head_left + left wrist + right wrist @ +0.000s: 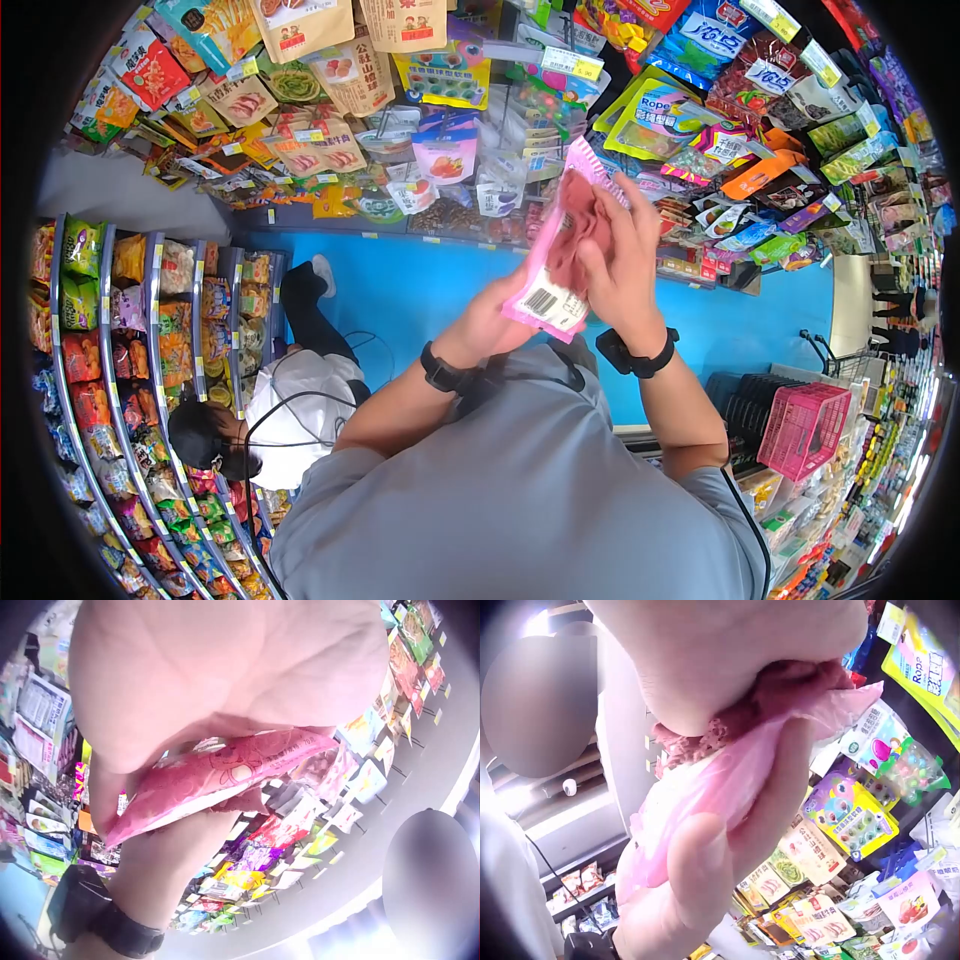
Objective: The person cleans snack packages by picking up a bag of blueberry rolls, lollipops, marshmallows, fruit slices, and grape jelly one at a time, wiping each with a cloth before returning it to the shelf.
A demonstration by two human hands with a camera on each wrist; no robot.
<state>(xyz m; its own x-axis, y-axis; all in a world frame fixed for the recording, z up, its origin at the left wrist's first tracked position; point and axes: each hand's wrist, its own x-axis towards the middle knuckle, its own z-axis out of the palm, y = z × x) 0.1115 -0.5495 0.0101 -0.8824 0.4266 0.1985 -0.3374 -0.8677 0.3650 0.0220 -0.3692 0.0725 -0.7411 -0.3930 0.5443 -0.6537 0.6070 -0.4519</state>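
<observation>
A pink-edged packet (545, 262) with a white barcode label at its lower end is held between both hands. Dark red, ruffled material shows on its face. The left hand (497, 318) grips the lower left side, its fingers mostly hidden underneath. On the right side, the right hand (632, 262) holds the packet, thumb across the dark red part. The left wrist view shows the packet (232, 769) under the left palm (225, 667), with a printed cartoon figure. In the right wrist view, the right hand (742, 652) lies over the ruffled material (694, 746), with the left thumb on pink film.
Hanging snack bags (450, 70) fill the racks ahead. Shelves of packets (90, 375) stand at the left, where a person in a white top (300, 405) is low beside them. A pink basket (805, 430) is at the right. Blue floor (420, 285) lies between.
</observation>
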